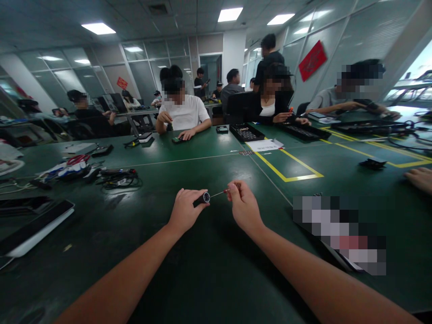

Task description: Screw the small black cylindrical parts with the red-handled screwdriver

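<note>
My left hand (186, 208) is closed around a small black cylinder (203, 198), whose round end with a pale ring faces me. It looks like a small flashlight, but I cannot be sure of its kind. My right hand (243, 204) grips a screwdriver (218, 194) by its handle, mostly covered by my fingers. A thin metal shaft with a red part near my fingers runs left to the ringed end of the cylinder. Whether the tip is inside that end or only touches it, I cannot tell. Both hands are above the green table (216, 252).
Bundled cables (119, 178) and a black-and-white flat device (37, 227) are to the left. A blurred-out flat item (340, 234) lies right. Yellow tape (286, 179), black trays (247, 132) and a person in a white shirt (185, 112) are across. Another person's hand (420, 177) rests far right.
</note>
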`<state>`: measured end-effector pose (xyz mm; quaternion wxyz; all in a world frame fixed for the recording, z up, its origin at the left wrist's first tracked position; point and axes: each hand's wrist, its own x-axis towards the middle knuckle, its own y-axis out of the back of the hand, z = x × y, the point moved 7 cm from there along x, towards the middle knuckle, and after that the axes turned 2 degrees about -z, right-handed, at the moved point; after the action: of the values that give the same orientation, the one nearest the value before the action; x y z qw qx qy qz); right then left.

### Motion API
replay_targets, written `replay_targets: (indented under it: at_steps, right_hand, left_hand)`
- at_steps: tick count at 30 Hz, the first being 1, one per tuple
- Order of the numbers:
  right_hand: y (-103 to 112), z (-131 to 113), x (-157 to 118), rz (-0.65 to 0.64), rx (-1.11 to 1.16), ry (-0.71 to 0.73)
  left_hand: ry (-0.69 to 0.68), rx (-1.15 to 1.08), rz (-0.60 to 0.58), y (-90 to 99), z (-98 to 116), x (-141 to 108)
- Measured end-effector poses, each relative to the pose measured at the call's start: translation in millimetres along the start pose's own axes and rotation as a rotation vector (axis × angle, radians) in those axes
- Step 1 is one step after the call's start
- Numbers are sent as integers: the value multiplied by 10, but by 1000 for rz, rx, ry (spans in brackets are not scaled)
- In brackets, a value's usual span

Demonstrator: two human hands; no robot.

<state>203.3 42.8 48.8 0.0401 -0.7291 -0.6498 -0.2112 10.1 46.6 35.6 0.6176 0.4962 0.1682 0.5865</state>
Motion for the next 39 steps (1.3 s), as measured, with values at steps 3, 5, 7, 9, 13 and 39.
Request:
replay_targets:
  at_steps: [3,5,7,9,13,39]
  right_hand:
    - [-9,-22,-6,-16,-1,12]
    - [-8,-17,-5,-15,5,9]
    - [-1,-2,-3,-3,28,0]
    - [3,9,0,6,53,-6]
    - [-13,11,0,-3,75,-8]
    - [-83,526,126,22,487,-382]
  left_hand:
    - [-11,4,-1,-2,0,-3]
    - [-13,9,-1,-3,-5,-2]
    - [-10,8,-2,-4,-10,0]
    - [-4,5,-4,-6,-11,2]
    - [1,-4,1,-8,-9,2]
    - [-7,12,12,45,14,16]
